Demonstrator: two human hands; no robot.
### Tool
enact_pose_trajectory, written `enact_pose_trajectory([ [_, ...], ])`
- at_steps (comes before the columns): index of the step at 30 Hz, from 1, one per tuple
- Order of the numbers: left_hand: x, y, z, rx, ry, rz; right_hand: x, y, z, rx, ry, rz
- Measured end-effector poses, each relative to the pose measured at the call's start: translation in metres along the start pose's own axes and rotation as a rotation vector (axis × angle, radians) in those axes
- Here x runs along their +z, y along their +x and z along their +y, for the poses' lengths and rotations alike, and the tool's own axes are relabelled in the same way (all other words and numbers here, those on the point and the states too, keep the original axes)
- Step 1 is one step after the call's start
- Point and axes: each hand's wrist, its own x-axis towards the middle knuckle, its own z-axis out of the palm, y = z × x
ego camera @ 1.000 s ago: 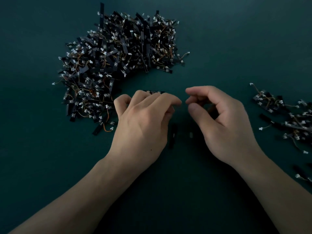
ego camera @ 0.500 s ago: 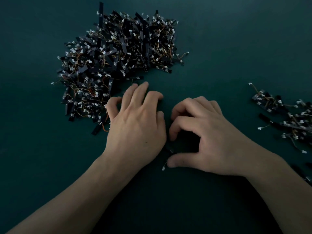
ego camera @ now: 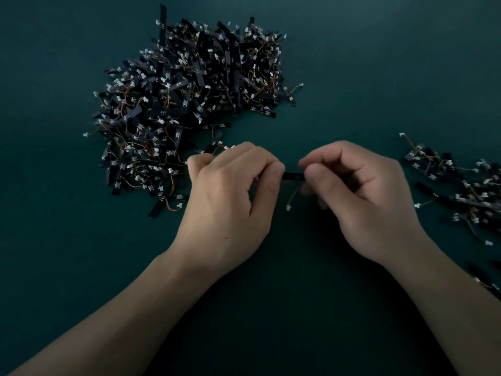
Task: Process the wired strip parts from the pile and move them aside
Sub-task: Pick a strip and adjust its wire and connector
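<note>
A big pile of black strip parts with thin wires and white connectors (ego camera: 189, 99) lies at the upper left of the dark green table. In front of it my left hand (ego camera: 230, 194) and my right hand (ego camera: 360, 196) hold one black strip (ego camera: 293, 176) between them, each pinching one end with curled fingers. The strip is held level above the table. Its thin wire with a white connector (ego camera: 289, 208) hangs down from the middle. Most of the strip is hidden inside my fingers.
A smaller heap of the same wired strips (ego camera: 461, 191) spreads along the right edge, close to my right wrist. A few loose strips (ego camera: 165, 204) lie at the big pile's near edge beside my left hand. The dark green table (ego camera: 379, 63) stretches beyond.
Both hands were pressed down on the table half a second ago. They have lifted and now hold one strip between them, its wire dangling.
</note>
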Motion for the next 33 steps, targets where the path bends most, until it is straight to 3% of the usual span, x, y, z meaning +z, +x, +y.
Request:
enact_pose_trajectory([
  [6,-0.0004,0.0003,-0.0014,0.044,-0.066,0.042,0.0017,-0.0025,-0.0017,-0.024,-0.047,-0.002],
  [11,-0.0016,-0.0016,0.0007,0.188,-0.068,0.076,0.0018,-0.0015,0.0007,0.010,-0.015,-0.033],
  [16,0.0003,-0.0009,-0.0030,0.105,-0.121,0.044,0.0018,-0.0027,0.0013,0.007,-0.033,0.032],
  [21,-0.0018,0.0019,-0.0056,0.110,-0.104,0.063,0.0019,-0.0036,-0.0015,0.056,0.011,-0.049],
  [29,-0.0061,0.0017,0.0013,-0.055,-0.335,-0.181,0.0003,-0.0043,-0.0024,0.004,0.017,-0.095],
  [33,-0.0045,0.0037,-0.0001,-0.107,-0.328,-0.198,0.0019,-0.0049,-0.0038,-0.016,-0.017,-0.103],
])
